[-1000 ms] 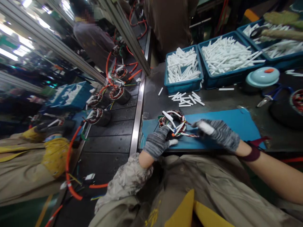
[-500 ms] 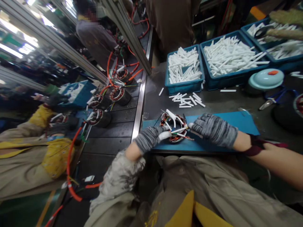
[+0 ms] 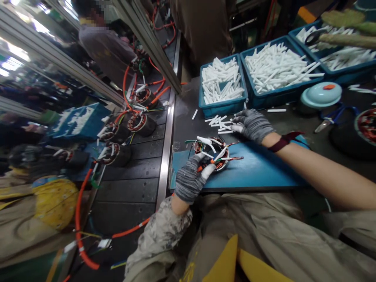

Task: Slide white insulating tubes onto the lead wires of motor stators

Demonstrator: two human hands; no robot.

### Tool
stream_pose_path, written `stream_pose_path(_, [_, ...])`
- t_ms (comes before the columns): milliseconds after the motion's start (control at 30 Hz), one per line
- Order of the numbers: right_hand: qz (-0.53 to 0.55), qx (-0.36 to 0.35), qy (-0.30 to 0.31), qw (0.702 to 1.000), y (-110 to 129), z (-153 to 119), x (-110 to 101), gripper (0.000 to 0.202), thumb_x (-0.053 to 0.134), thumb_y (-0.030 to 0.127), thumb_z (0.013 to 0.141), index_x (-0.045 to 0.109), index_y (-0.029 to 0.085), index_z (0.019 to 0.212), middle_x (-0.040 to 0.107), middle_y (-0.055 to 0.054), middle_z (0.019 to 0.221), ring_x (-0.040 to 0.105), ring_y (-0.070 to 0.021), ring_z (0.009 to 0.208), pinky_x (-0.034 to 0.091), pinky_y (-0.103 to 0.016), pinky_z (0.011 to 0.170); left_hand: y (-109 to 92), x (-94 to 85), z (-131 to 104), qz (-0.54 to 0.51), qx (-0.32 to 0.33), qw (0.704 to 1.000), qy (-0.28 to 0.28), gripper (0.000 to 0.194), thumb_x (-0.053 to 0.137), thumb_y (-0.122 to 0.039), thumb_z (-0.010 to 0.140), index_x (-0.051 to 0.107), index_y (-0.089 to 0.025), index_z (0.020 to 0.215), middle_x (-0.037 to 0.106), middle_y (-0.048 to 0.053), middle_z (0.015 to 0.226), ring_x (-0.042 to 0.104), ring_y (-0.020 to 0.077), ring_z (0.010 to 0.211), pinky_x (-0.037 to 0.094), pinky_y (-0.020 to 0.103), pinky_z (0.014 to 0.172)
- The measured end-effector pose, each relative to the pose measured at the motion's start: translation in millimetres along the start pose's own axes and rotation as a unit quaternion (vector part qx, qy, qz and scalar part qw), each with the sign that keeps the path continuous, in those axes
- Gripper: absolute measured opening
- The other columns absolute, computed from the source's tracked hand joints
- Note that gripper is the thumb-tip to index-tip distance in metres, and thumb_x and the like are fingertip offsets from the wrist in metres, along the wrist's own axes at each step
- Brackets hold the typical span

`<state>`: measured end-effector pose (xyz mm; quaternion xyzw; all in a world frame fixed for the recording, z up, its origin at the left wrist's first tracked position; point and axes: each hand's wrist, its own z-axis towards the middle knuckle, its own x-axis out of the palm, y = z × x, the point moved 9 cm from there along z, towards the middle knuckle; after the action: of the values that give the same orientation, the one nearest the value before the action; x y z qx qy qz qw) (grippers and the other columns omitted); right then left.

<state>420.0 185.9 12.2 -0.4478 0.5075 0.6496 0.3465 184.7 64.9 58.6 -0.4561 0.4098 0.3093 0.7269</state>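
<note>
Blue mat [image 3: 258,168] open right of ring [image 3: 225,158]; tubs [image 3: 225,109] block beyond.

Blue-handled scissors [image 3: 332,119] lie near a pale-blue lidded container [image 3: 320,95], a yellow-sleeved person [image 3: 55,201] across the conveyor [image 3: 132,172].

The right hand [image 3: 249,124] (in a grey, white-fingered glove) touches loose white tubes [image 3: 219,123] beside a blue bin [image 3: 223,106].
</note>
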Motion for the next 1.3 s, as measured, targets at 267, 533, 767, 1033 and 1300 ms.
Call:
stream_pose_path(267, [-0.047,-0.005,-0.049,0.998,18,-7,0,0.038,0.047,0.031,0.100,0.072,0.007,0.117,0.064,-0.021,0.134,0.054,-0.0353,0.125,0.038,-0.047,0.109,-31,-5.7,-14,0.080,0.043,0.980,-0.178,0.034,0.061,-0.038,0.099,0.065,-0.014,0.122,0.077,0.013,0.105,0.074,0.0235,0.094,0.060,0.035,0.085])
stream_pose_path(533, [-0.034,0.001,-0.021,0.999,13,5,21,0.031,0.058,0.029,0.094,0.073,0.012,0.116,0.065,-0.017,0.136,0.055,-0.0337,0.124,0.041,-0.047,0.108,-32,17.4,-1,0.138,0.143,0.979,-0.044,0.033,0.057,-0.021,0.099,0.073,-0.030,0.127,0.076,0.010,0.105,0.071,0.0225,0.096,0.059,0.032,0.086])
stream_pose_path(767, [0.021,0.042,-0.064,0.997,7,-10,-1,0.030,0.052,0.028,0.094,0.072,0.011,0.108,0.071,-0.018,0.116,0.064,-0.0318,0.111,0.048,-0.045,0.103,-29,11.4,7,0.078,0.151,0.985,0.005,0.036,0.050,-0.025,0.104,0.069,-0.025,0.134,0.076,0.007,0.108,0.072,0.0187,0.099,0.058,0.028,0.094])
stream_pose_path(1033, [0.014,0.033,0.004,0.999,6,-46,0,0.032,0.052,0.027,0.094,0.074,0.011,0.112,0.073,-0.020,0.109,0.067,-0.0339,0.100,0.051,-0.044,0.093,-33,2.9,6,0.067,0.190,0.979,-0.035,0.034,0.049,-0.026,0.104,0.072,-0.021,0.129,0.077,0.008,0.107,0.072,0.0182,0.095,0.058,0.028,0.093])
stream_pose_path(1300, [-0.033,0.113,-0.008,0.993,-10,-53,-2,0.045,0.054,0.048,0.094,0.075,0.012,0.109,0.071,-0.019,0.106,0.067,-0.0345,0.097,0.054,-0.046,0.086,-33,13.9,3,0.084,0.217,0.972,-0.011,0.038,0.052,-0.019,0.102,0.067,-0.022,0.136,0.077,0.009,0.117,0.073,0.0199,0.106,0.052,0.035,0.106])
